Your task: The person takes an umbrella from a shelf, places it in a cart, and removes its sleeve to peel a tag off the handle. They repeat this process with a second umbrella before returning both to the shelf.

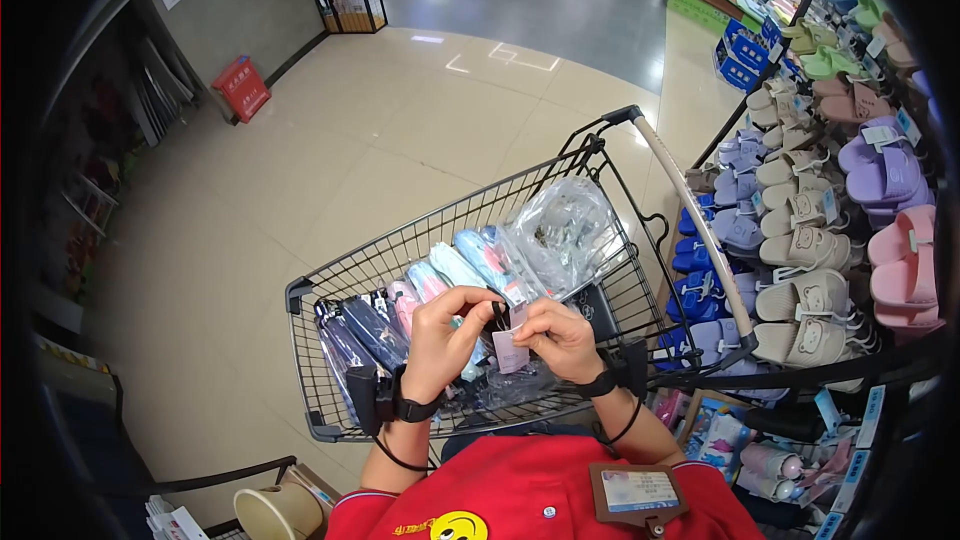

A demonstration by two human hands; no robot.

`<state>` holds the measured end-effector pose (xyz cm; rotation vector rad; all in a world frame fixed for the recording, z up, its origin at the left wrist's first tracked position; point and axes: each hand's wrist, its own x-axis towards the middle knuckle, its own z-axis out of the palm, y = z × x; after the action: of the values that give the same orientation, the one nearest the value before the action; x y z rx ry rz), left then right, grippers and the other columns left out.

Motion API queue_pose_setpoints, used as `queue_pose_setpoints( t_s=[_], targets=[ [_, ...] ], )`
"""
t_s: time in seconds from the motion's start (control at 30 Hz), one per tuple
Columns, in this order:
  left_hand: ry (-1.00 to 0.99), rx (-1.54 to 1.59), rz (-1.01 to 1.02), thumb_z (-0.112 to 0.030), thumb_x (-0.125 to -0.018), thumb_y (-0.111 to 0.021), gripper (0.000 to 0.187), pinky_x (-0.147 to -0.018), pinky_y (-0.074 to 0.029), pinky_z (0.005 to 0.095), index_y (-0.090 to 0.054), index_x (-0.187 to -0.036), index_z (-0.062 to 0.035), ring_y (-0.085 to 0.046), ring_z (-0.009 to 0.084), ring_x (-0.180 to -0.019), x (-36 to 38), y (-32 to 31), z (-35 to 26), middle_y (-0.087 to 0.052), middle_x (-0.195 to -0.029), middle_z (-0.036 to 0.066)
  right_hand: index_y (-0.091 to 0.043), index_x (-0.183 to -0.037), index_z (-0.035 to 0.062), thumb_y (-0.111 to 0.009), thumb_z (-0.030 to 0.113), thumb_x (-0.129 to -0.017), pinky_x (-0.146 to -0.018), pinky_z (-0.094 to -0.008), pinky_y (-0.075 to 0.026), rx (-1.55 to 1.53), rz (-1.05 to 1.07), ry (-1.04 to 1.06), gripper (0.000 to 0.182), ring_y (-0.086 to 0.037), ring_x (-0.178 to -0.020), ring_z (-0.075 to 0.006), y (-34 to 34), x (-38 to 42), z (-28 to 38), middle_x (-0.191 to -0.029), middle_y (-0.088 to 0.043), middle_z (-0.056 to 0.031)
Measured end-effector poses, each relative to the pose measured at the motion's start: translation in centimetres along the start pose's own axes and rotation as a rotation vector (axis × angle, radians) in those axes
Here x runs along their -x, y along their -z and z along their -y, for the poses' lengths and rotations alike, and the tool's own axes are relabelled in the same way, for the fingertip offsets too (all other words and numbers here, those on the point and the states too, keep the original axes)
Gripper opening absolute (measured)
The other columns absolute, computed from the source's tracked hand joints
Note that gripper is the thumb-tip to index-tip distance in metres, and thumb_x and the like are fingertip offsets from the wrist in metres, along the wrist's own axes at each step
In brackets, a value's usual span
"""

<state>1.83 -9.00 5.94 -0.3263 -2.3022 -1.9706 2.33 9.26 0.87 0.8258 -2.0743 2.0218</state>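
My left hand point(446, 332) is closed in a pinch on a small black piece point(498, 311), perhaps the end of a strap or cord. Close beside it, my right hand point(560, 340) grips a pale pink paper tag point(511, 352) between thumb and fingers. Both hands are over a black wire shopping cart point(345, 280). Under them lies a row of slim wrapped bundles that look like folded umbrellas, among them a dark blue one point(372, 332) and a light blue one point(482, 255). A crumpled clear plastic bag point(565, 225) fills the cart's handle end.
Racks of slippers point(805, 240) stand close on the right, with bottles and boxed goods point(775, 465) below. The cart's handle point(690, 200) points toward them. A red box point(241, 89) is by the left wall. At lower left is a beige bucket point(280, 512).
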Motion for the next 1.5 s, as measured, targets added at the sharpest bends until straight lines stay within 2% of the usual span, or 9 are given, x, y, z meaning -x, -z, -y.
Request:
queue_pose_setpoints(
  t_s=[0.2,0.4,0.67,0.87,1.23,1.3,1.5],
  targets=[
    [-0.064,-0.049,0.014,-0.004,-0.083,-0.062,0.009,-0.063,-0.047,0.0229,-0.065,-0.089,0.0022,-0.060,0.0098,-0.069,-0.3,0.3,-2.0,-0.066,-0.077,0.006,-0.064,-0.083,0.0014,-0.069,-0.001,-0.076,-0.068,-0.0259,-0.044,-0.001,0.000,0.066,0.009,-0.056,-0.077,-0.0168,0.1,-1.3,1.5,-0.083,-0.058,-0.0058],
    [-0.136,-0.112,0.038,-0.005,-0.083,-0.062,0.010,-0.064,-0.047,0.0235,-0.066,-0.089,0.0014,-0.060,0.0105,-0.068,-0.8,0.3,-2.7,-0.066,-0.076,0.006,-0.064,-0.084,0.0025,-0.068,0.000,-0.076,-0.073,-0.0265,-0.044,-0.058,0.004,0.044,0.009,-0.056,-0.083,-0.0172,0.2,-1.9,1.6,-0.089,-0.057,-0.0064],
    [-0.102,-0.089,0.042,-0.007,-0.084,-0.062,0.011,-0.062,-0.046,0.0232,-0.065,-0.090,0.0019,-0.058,0.0099,-0.067,-0.9,0.2,-2.4,-0.065,-0.076,0.006,-0.064,-0.086,0.0013,-0.067,0.001,-0.078,-0.079,-0.0273,-0.046,-0.108,0.010,-0.060,0.009,-0.059,-0.090,-0.0176,0.3,-1.6,1.0,-0.104,-0.061,-0.0112],
    [-0.067,-0.085,0.037,-0.007,-0.084,-0.062,0.012,-0.062,-0.046,0.0229,-0.065,-0.090,0.0019,-0.057,0.0093,-0.067,-1.1,0.1,-2.0,-0.065,-0.075,0.005,-0.064,-0.087,0.0010,-0.066,0.002,-0.079,-0.078,-0.0262,-0.047,-0.116,0.011,-0.077,0.009,-0.060,-0.087,-0.0139,0.4,-1.7,0.6,-0.105,-0.062,-0.0112],
    [-0.067,-0.064,0.059,-0.005,-0.084,-0.062,0.010,-0.062,-0.047,0.0233,-0.066,-0.089,0.0021,-0.059,0.0102,-0.068,-1.3,0.0,-1.9,-0.066,-0.076,0.007,-0.064,-0.088,0.0005,-0.066,0.002,-0.079,-0.077,-0.0255,-0.047,-0.121,0.055,-0.066,0.009,-0.060,-0.087,-0.0132,0.7,-1.9,0.1,-0.103,-0.061,-0.0099],
    [-0.082,-0.085,0.037,-0.003,-0.081,-0.063,0.007,-0.063,-0.047,0.0224,-0.067,-0.086,0.0015,-0.059,0.0092,-0.068,-1.3,-0.1,-2.3,-0.066,-0.076,0.005,-0.064,-0.088,0.0005,-0.066,0.001,-0.079,-0.077,-0.0255,-0.047,-0.120,0.052,-0.058,0.009,-0.059,-0.087,-0.0132,0.6,-2.0,0.3,-0.102,-0.061,-0.0095],
    [-0.148,-0.130,-0.021,-0.003,-0.080,-0.064,0.007,-0.063,-0.046,0.0223,-0.066,-0.085,0.0013,-0.058,0.0100,-0.067,-1.0,-0.3,-2.6,-0.066,-0.076,0.005,-0.063,-0.087,0.0007,-0.065,0.001,-0.079,-0.075,-0.0249,-0.046,-0.033,-0.047,-0.040,0.008,-0.059,-0.085,-0.0143,-0.4,-1.8,1.4,-0.099,-0.061,-0.0094]
  ],
)
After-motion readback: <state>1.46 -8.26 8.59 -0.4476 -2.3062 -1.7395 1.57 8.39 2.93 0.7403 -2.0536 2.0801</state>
